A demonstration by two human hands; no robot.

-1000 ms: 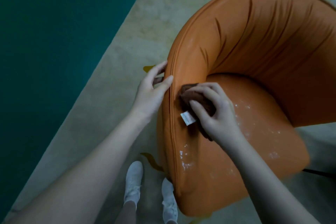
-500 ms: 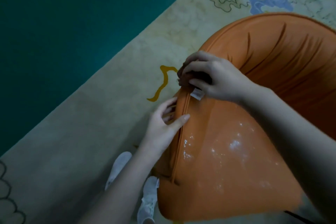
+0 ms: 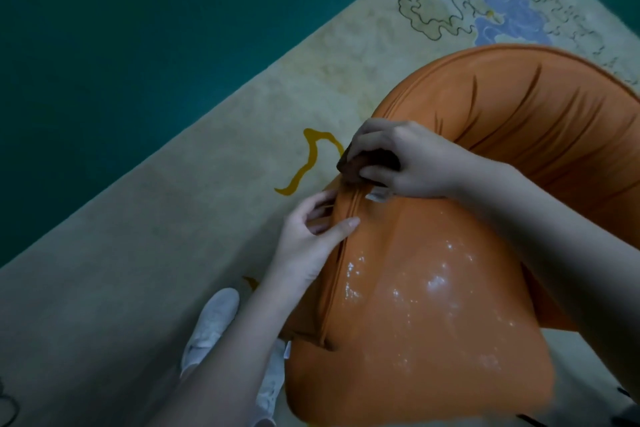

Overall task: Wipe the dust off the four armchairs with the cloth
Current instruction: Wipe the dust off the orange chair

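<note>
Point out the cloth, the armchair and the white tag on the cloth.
cloth (image 3: pixel 349 168), head view, on its bunched brown fold.
armchair (image 3: pixel 433 340), head view, on the dusty seat.
tag (image 3: pixel 376 196), head view, on its white face.

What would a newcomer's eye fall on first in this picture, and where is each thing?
The big orange armchair fills the right side, with shiny white specks on its seat. On its left rim the right hand grips a dark brown cloth, and just below it the left hand holds the same rim. Under it all lies a pale rug with a blue cloud pattern at top right.
</note>
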